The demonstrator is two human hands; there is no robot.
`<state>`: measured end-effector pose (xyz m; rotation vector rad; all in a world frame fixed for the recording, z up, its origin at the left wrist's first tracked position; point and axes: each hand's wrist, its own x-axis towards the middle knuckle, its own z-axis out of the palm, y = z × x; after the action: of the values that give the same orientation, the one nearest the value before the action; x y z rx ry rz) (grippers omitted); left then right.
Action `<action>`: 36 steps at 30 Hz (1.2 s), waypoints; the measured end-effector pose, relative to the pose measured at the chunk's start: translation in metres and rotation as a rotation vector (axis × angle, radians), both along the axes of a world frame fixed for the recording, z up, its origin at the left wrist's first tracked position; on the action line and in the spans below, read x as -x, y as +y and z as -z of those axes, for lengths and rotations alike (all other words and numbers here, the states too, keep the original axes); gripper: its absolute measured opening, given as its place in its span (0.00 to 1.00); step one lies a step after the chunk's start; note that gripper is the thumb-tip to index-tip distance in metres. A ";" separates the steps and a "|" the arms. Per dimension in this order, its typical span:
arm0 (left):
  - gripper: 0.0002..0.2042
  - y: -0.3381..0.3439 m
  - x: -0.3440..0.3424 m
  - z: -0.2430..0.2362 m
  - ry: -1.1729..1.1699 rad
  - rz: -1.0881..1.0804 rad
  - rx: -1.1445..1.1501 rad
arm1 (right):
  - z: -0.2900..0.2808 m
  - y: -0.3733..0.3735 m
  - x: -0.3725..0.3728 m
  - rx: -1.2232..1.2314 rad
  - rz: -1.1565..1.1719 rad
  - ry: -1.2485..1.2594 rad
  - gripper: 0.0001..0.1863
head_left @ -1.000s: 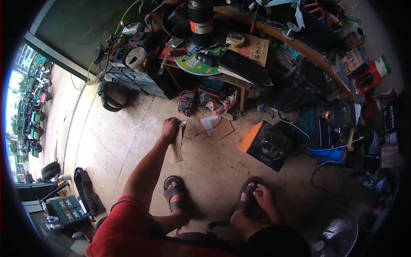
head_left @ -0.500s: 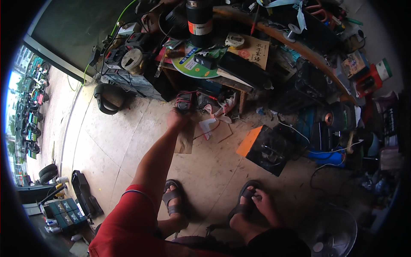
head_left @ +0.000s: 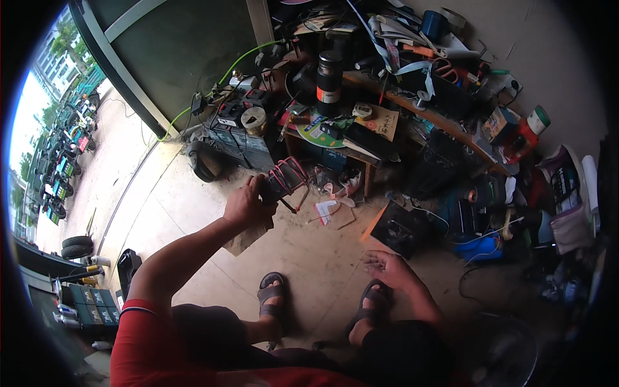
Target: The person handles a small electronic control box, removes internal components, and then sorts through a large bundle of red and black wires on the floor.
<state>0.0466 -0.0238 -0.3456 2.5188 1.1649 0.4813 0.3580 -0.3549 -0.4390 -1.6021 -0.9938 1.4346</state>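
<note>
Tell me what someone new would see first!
Probably the bright red sleeve at the lower left, and the left hand near the middle, holding a dark gadget wrapped in red wire. Next might come the tall black bottle with its orange band at the top, then the row of bikes outside on the left.

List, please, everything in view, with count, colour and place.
Device with red cord: one, dark, in left hand
Flat sheet: one, brown, at left hand
Flask: one, black and orange, upper middle
Tub: one, pale, left of flask
Book: one, tan, on low table
Box: one, black and orange, on floor
Tyres: two, black, far left
Scooters: several, mixed colours, outside
Clutter: uncountable, mixed colours, upper right
Sandals: two, dark, on feet
Left hand: one, bare, holding device
Right hand: one, bare, near sandals
</note>
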 end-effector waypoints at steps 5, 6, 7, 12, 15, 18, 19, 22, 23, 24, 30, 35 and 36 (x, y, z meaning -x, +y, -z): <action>0.36 -0.077 -0.007 -0.126 -0.079 0.143 -0.151 | -0.167 0.080 0.022 -0.513 -0.008 -0.172 0.61; 0.36 -0.093 -0.007 -0.141 -0.122 0.140 -0.181 | -0.191 0.092 0.039 -0.550 -0.025 -0.150 0.61; 0.35 -0.108 -0.003 -0.154 -0.158 0.139 -0.208 | -0.220 0.104 0.061 -0.648 -0.053 -0.128 0.56; 0.33 -0.160 -0.004 -0.181 -0.385 0.021 -0.145 | -0.245 0.112 0.127 -0.698 0.023 0.013 0.27; 0.36 -0.177 -0.004 -0.191 -0.332 -0.018 -0.021 | -0.255 0.095 0.138 -0.558 0.104 0.274 0.22; 0.36 -0.184 -0.005 -0.186 -0.404 0.044 0.022 | -0.255 0.085 0.122 -0.443 0.240 0.295 0.20; 0.38 -0.183 -0.004 -0.187 -0.390 0.073 0.049 | -0.253 0.088 0.114 -0.534 0.281 0.275 0.19; 0.39 -0.176 0.007 -0.185 -0.502 0.044 0.142 | -0.250 0.083 0.086 -0.386 0.418 0.474 0.18; 0.39 -0.172 0.011 -0.188 -0.466 0.012 0.173 | -0.246 0.081 0.075 -0.304 0.491 0.446 0.17; 0.37 -0.166 0.014 -0.190 -0.478 -0.006 0.208 | -0.235 0.084 0.062 -0.243 0.576 0.415 0.16; 0.31 -0.123 0.034 -0.183 -0.493 -0.130 0.219 | -0.251 0.145 -0.030 -0.393 0.699 0.390 0.18; 0.30 -0.105 0.027 -0.170 -0.473 -0.122 0.180 | -0.356 0.253 -0.231 -0.514 0.740 0.261 0.25; 0.30 -0.103 0.026 -0.168 -0.470 -0.121 0.187 | -0.373 0.265 -0.265 -0.463 0.932 0.099 0.31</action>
<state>0.0205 -0.1267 -0.1776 2.0317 1.1164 0.8923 0.6226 -0.0895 -0.0663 -1.3329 -0.3605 0.5766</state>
